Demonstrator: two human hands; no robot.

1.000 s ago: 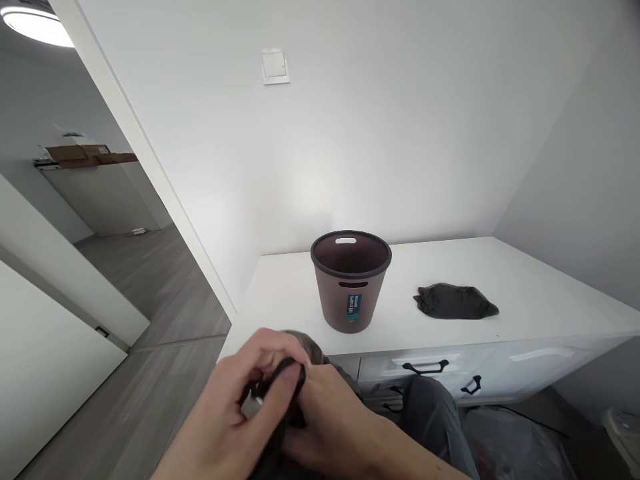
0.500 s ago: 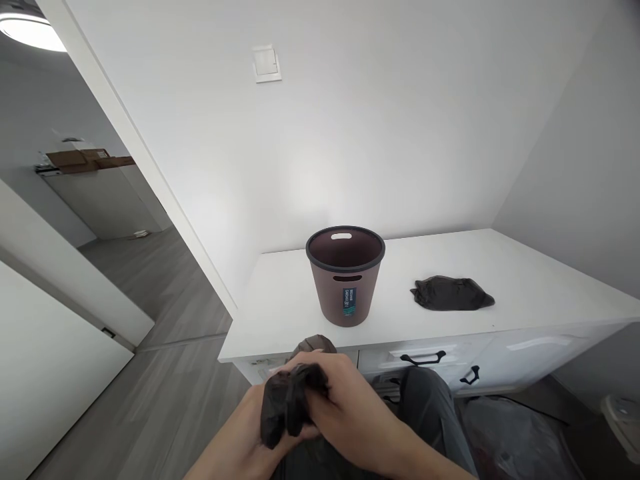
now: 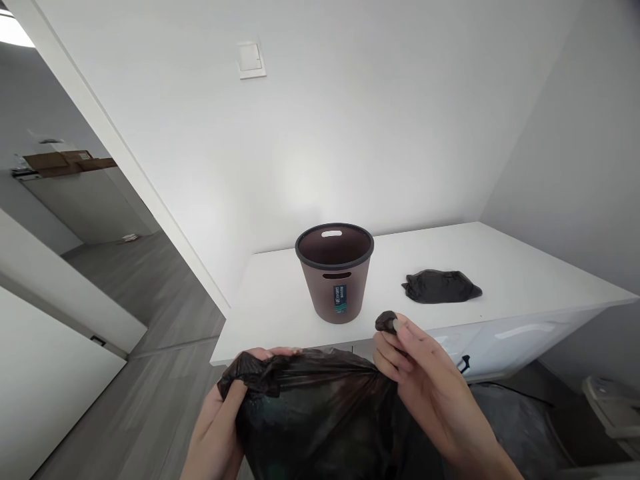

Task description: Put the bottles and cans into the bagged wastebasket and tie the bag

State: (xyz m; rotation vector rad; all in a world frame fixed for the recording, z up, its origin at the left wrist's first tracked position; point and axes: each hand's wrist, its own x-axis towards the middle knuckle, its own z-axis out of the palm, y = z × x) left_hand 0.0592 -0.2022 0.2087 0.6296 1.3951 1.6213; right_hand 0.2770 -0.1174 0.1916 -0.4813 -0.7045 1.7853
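A black plastic garbage bag (image 3: 315,413) hangs spread between my two hands, in front of the cabinet's near edge. My left hand (image 3: 225,413) is closed on its bunched left end, the thumb pressed over the plastic. At the other end my right hand (image 3: 420,373) pinches the gathered rim, and a small tuft of plastic pokes up above the fingers. Just beyond the bag stands an upright brownish-purple trash bin (image 3: 325,300) with a dark rim, cut-out handles and a label; no liner shows in it. To its right lies a folded bundle of black bags (image 3: 443,287).
The bin and bundle rest on a white cabinet top (image 3: 390,257) against a wall with a light switch (image 3: 251,60). A black drawer handle (image 3: 465,364) juts from the cabinet front. A clear plastic bag (image 3: 520,427) lies on the floor at right. Left is a doorway.
My hands have moved apart, the right one up and to the right. The garbage bag, bunched between them before, is now stretched wide. The view has shifted slightly.
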